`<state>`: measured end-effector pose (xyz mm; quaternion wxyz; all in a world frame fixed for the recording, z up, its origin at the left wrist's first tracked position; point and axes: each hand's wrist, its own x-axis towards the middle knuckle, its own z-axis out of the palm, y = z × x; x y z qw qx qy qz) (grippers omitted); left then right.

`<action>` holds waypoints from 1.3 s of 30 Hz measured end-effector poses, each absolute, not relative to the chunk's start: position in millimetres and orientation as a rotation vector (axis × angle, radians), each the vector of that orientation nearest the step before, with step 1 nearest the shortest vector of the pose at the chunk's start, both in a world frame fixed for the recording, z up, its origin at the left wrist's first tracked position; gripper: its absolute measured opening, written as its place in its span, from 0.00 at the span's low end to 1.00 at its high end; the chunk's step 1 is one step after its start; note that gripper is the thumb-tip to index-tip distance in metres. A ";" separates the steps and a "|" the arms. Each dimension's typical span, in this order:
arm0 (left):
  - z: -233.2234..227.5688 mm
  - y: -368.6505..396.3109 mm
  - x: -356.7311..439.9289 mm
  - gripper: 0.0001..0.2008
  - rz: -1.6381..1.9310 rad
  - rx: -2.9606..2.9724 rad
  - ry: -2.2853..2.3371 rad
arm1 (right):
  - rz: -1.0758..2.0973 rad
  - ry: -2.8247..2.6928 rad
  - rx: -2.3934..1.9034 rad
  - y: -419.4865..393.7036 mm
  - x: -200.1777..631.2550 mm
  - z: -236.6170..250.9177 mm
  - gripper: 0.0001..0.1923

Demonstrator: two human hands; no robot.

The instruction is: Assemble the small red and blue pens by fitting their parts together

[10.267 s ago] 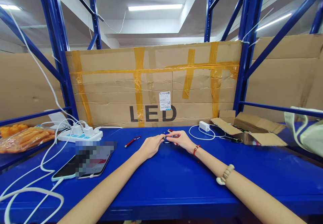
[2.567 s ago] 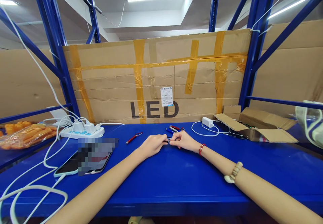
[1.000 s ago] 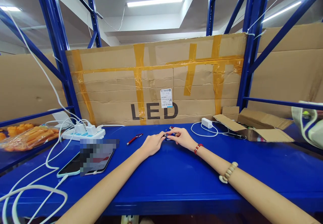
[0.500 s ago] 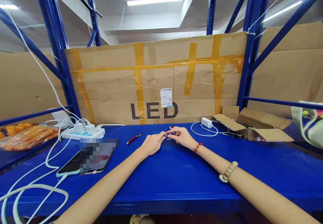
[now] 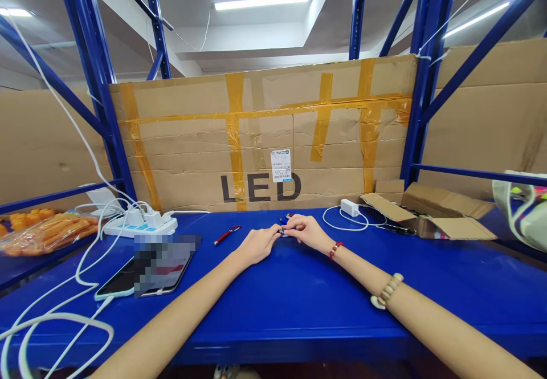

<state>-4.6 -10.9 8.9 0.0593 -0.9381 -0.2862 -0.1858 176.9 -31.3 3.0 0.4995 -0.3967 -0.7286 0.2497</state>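
My left hand [image 5: 256,243] and my right hand [image 5: 306,232] meet fingertip to fingertip over the blue table [image 5: 299,305], pinching a small dark pen [image 5: 282,231] between them. Most of that pen is hidden by my fingers. Just behind my right hand lie a few more pens [image 5: 287,217], red and blue. A separate red pen [image 5: 227,234] lies on the table to the left of my left hand. My right arm wears a red bead bracelet and a pale bead bracelet.
A phone [image 5: 128,279] on a white cable lies at front left, behind it a white power strip [image 5: 141,225]. An orange snack bag [image 5: 47,231] sits far left. A white charger [image 5: 349,207] and an open cardboard box [image 5: 431,219] stand at right. A taped cardboard wall [image 5: 265,139] closes the back.
My hands stay together at the same spot on the table, the fingers shifting slightly on the small pen. Nothing else on the table has moved.
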 end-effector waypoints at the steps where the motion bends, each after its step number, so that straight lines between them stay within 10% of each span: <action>1: 8.3 -10.7 -4.8 0.05 -0.555 -2.828 -0.850 | 0.613 -1.761 -0.961 -31.6 176.9 2.9 0.19; 39: 2.6 -8.1 -0.9 0.08 -0.487 -2.742 -0.945 | 0.521 -1.847 -1.231 -37.1 167.4 -0.3 0.19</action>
